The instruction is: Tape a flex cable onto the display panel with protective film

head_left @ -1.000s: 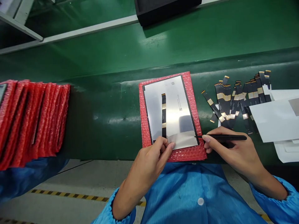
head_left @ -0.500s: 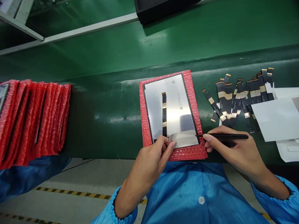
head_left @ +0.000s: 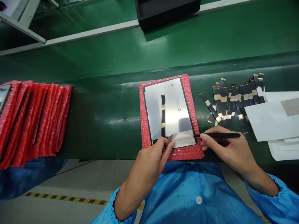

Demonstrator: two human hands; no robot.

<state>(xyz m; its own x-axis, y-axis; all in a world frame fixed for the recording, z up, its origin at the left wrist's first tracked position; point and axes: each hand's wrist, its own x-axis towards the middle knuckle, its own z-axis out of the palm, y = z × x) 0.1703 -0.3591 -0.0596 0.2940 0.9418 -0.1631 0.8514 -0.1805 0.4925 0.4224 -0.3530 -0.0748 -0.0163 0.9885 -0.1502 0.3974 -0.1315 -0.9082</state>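
Observation:
A flat display panel (head_left: 175,105) with a silvery back lies on a red bubble-wrap bag (head_left: 192,105). On the panel rests a dark flex cable (head_left: 163,113) with gold patches. My left hand (head_left: 151,158) pinches the left end of a silvery strip (head_left: 183,139) at the panel's lower edge. Closed round black tweezers (head_left: 221,135), my right hand (head_left: 229,146) is at the panel's lower right; the tweezers' tip touches or nearly touches the strip's right end.
Red bubble-wrap bags (head_left: 39,121) stand in a row at the left, with a person's blue sleeve (head_left: 35,177) below them. Several flex cables (head_left: 224,99) and white sheets (head_left: 273,119) lie at the right. A black tray (head_left: 168,14) is at the back.
The view has shifted slightly, so the cables and sheets at the right appear further left. Both hands keep their hold, with little visible change at the strip.

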